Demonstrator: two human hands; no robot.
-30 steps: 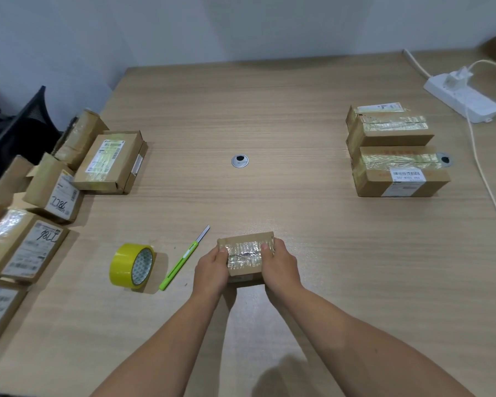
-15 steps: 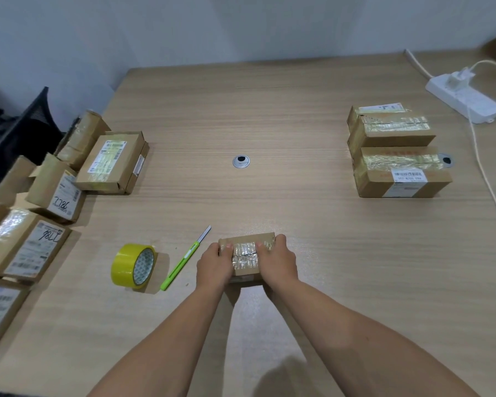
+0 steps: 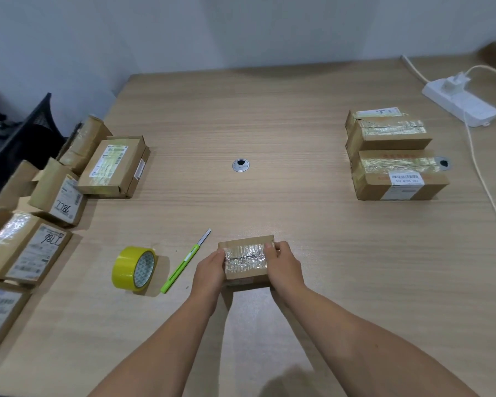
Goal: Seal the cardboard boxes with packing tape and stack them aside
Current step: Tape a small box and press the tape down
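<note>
- The small box (image 3: 245,262) sits low at the table's (image 3: 269,124) near middle, its long axis and taped seam running left to right
- The left hand (image 3: 209,270) and right hand (image 3: 284,267) clasp its short ends, thumbs on top
- Box and grip are unchanged from a second ago
- It is brown cardboard with crinkled, glossy tape; a yellow tape roll (image 3: 134,267) and a green knife (image 3: 184,263) lie to its left on the wood grain

Around the small box (image 3: 245,262) that the left hand (image 3: 209,270) and right hand (image 3: 284,267) grip, open table (image 3: 269,116) runs far and rightward to the sealed stack (image 3: 390,156). The tape roll (image 3: 133,267) and cutter (image 3: 184,262) lie just left. Loose boxes (image 3: 40,210) crowd the left edge, and a cable (image 3: 481,179) trails along the far right.
</note>
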